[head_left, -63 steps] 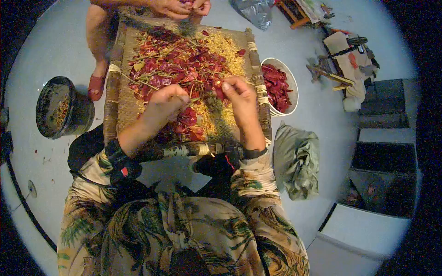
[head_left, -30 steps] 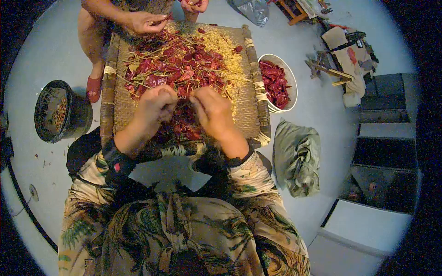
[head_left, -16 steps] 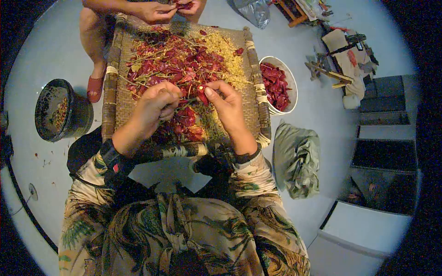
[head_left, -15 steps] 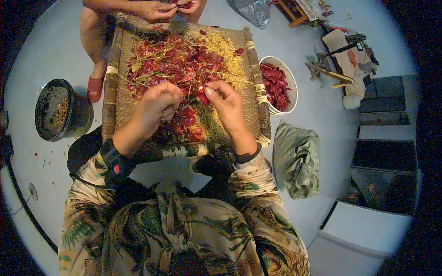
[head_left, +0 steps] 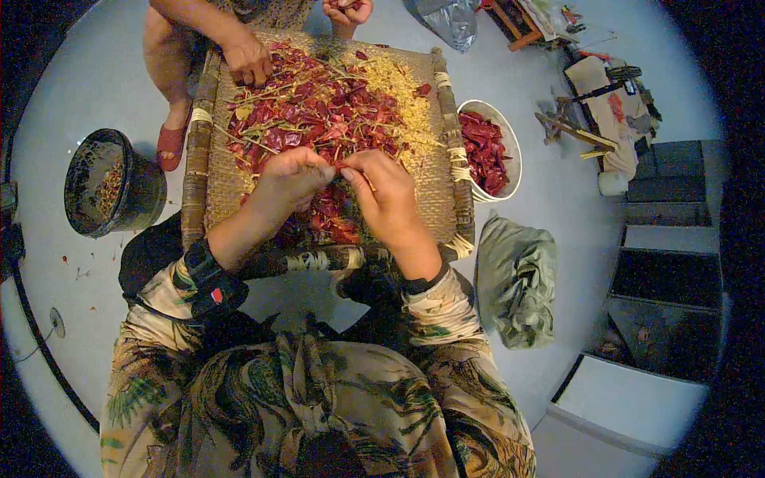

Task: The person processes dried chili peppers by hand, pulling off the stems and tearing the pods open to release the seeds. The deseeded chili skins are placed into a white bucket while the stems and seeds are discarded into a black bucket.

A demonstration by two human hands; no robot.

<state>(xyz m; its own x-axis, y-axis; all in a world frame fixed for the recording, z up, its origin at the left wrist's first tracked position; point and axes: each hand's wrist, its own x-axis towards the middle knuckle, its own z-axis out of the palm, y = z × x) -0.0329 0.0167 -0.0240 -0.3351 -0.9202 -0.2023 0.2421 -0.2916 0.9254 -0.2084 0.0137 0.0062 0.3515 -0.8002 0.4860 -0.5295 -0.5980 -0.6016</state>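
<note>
My left hand (head_left: 291,183) and my right hand (head_left: 387,195) meet above the near half of a woven tray (head_left: 442,191). Fingertips of both are pinched at a small dried red chili pepper (head_left: 341,169), mostly covered by the fingers. Beneath and beyond them lies a heap of dried red chili peppers (head_left: 351,119), mixed with thin stems. Yellow seeds (head_left: 402,92) are spread along the tray's far right part.
Opposite, another person's hand (head_left: 249,60) reaches into the heap; their other hand (head_left: 348,9) is raised. A white bucket (head_left: 516,159) of red chili pieces stands right, a black bucket (head_left: 143,191) left. A grey-green sack (head_left: 518,283) lies on the floor.
My left hand has moved right and come together with my right hand at the chili. The other person's hands have parted, one lowering onto the heap.
</note>
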